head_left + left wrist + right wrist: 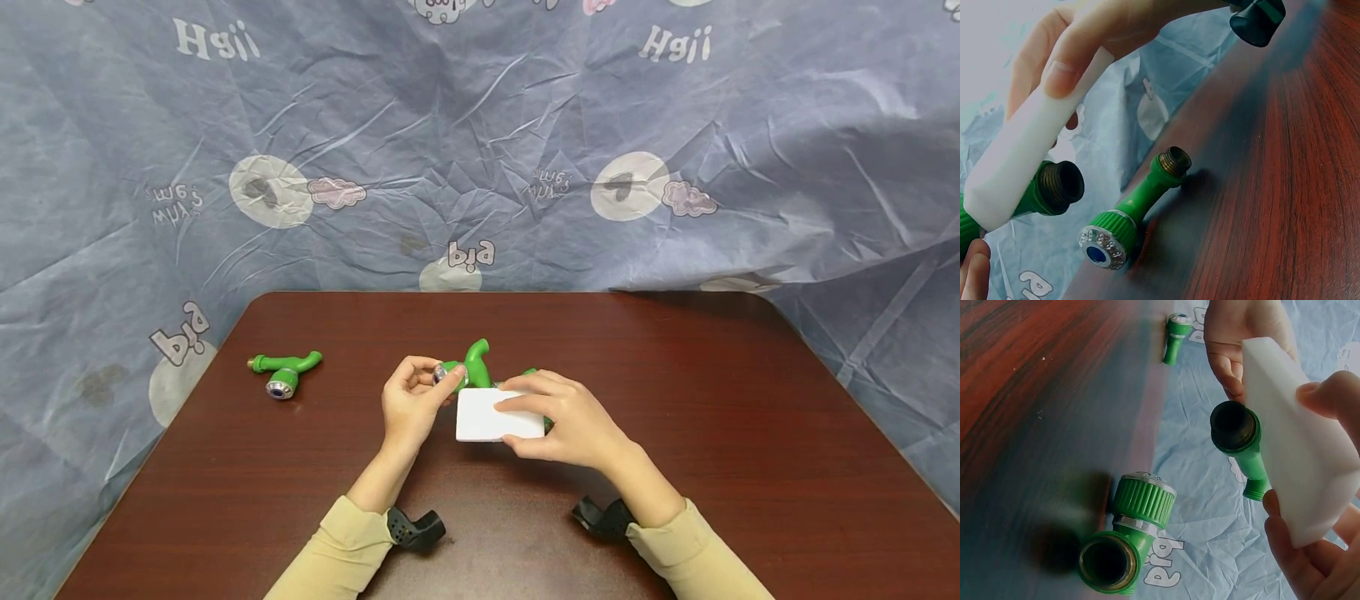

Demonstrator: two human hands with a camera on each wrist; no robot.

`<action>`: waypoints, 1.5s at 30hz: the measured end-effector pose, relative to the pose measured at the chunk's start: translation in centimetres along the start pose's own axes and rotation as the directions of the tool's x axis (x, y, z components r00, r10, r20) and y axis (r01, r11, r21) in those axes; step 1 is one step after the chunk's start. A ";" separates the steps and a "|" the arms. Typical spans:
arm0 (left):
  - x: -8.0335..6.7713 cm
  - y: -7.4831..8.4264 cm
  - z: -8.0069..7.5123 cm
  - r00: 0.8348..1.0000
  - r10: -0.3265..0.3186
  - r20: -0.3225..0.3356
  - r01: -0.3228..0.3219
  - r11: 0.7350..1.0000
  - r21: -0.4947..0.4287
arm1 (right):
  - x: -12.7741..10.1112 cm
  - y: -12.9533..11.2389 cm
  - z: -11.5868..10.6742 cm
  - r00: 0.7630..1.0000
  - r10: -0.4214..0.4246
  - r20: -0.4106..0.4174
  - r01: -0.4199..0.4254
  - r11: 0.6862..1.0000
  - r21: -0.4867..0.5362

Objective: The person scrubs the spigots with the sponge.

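My left hand pinches a green faucet by its silver-capped knob, holding it up over the table. The faucet's dark threaded inlet shows in the right wrist view, beside the sponge. My right hand grips a white block-shaped sponge between thumb and fingers. The sponge overlaps the held faucet's body in the left wrist view. Another green faucet with a ribbed knob rests on the table close by; in the head view it is mostly hidden behind my right hand.
A third green faucet with a brass-coloured end lies at the table's left. The dark red-brown table ends at a crumpled blue-grey printed cloth at the back. Black wrist mounts sit at both cuffs.
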State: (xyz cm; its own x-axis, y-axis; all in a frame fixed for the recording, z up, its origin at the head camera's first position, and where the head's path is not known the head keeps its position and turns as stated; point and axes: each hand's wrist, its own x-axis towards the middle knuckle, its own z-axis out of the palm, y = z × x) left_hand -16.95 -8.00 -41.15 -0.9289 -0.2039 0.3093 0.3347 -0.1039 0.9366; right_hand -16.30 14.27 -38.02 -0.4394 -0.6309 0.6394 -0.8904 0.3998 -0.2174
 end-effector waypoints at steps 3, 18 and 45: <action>0.0 0.3 0.0 1.000 0.005 0.007 -0.005 1.000 -0.002 | 0.0 0.2 -0.1 1.000 0.005 -0.009 -0.005 1.000 -0.019; 1.1 -0.1 -1.0 0.995 0.055 -0.088 -0.059 0.997 -0.042 | -0.2 2.0 -1.8 0.967 0.046 -0.251 -0.070 0.994 -0.088; 4.6 -3.5 -9.1 0.843 -0.302 -0.444 0.195 0.942 -0.272 | -0.1 2.1 -2.0 0.957 0.049 -0.287 -0.076 0.994 -0.084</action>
State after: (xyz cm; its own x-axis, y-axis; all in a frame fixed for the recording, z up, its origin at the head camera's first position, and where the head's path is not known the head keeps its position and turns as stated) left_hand -21.00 -17.43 -44.53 -0.8141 -0.5728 -0.0953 0.1778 -0.4022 0.8981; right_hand -17.92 16.49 -37.06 -0.4301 -0.3933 0.8126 -0.8414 0.5009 -0.2029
